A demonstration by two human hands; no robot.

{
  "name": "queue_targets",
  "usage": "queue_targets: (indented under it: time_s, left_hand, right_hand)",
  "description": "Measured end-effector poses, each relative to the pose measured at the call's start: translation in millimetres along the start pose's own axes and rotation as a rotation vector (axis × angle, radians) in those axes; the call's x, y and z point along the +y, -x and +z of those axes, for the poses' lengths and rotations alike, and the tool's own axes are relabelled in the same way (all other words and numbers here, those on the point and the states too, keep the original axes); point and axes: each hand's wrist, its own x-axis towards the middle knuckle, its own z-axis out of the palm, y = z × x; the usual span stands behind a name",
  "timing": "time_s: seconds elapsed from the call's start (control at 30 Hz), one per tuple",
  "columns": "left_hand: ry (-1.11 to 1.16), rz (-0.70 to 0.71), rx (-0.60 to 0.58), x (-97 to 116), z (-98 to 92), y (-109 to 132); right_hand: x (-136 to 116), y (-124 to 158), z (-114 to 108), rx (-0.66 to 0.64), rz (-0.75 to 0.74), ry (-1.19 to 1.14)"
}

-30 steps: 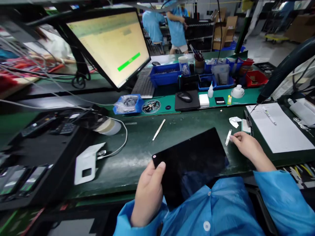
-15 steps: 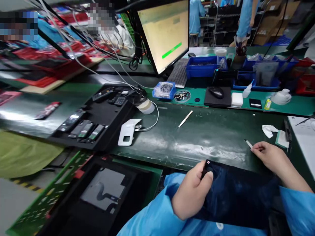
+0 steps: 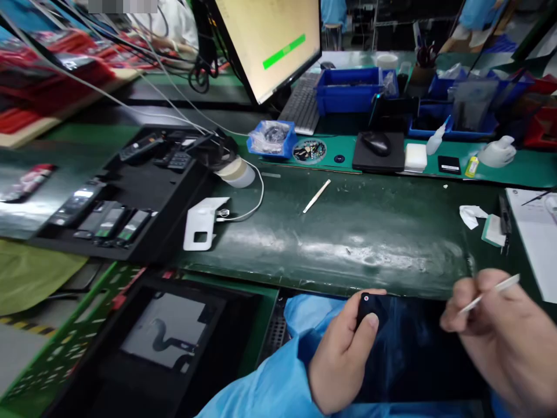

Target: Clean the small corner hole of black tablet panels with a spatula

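Note:
My left hand point(image 3: 339, 360) grips a black glass tablet panel point(image 3: 409, 342) by its corner, with the thumb across the front. The panel rests low against my blue sleeve point(image 3: 304, 325), and its lower part is out of view. A small red-and-white dot shows near the corner by my thumb. My right hand point(image 3: 491, 331) pinches a slim white pick point(image 3: 489, 293) between its fingers, above the panel and just in front of the mat edge.
A green mat bench point(image 3: 361, 249) stretches ahead, with a white stick point(image 3: 317, 195), a white bracket point(image 3: 202, 223) and tissue point(image 3: 470, 216) on it. A black tray of phones point(image 3: 117, 203) stands left. Blue bins point(image 3: 348, 90), a keyboard and a monitor line the back.
My right hand has lifted the white pick off the mat and drawn it toward me. The panel has come lower against my body, and the view has swung left.

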Motion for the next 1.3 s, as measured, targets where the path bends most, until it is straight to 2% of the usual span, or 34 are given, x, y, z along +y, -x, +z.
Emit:
queue_targets:
  time_s: [0.03,0.1,0.23,0.3,0.43,0.57,0.73,1.3]
  left_hand:
    - [-0.008,0.006,0.008,-3.2,1.3,2.0]
    - [-0.019,0.015,0.021,-8.8,3.0,5.8]
    - [-0.011,0.033,-0.007,-14.7,4.6,10.2]
    - [-0.005,0.044,-0.028,-15.5,5.4,10.1]
    - [-0.008,0.055,-0.036,-15.9,7.3,8.3]
    - [-0.019,0.082,-0.045,-15.7,7.9,7.0]
    - [-0.040,0.088,-0.047,-13.8,7.3,6.2]
    - [-0.099,0.122,-0.023,-16.3,7.5,10.0]
  right_hand:
    - [-5.1,6.9,13.6,-0.039,0.036,-0.090]
    - [-10.3,18.4,33.1,-0.094,0.012,-0.076]
    - [-5.8,29.8,41.6,-0.221,-0.336,0.278]
    - [-0.4,32.1,39.3,-0.265,-0.428,0.370]
    - [7.3,36.2,36.3,-0.295,-0.417,0.363]
    - [7.4,35.4,35.4,-0.349,-0.500,0.367]
    - [6.4,29.4,36.2,-0.410,-0.536,0.379]
    - [7.3,32.0,32.7,-0.359,-0.586,0.486]
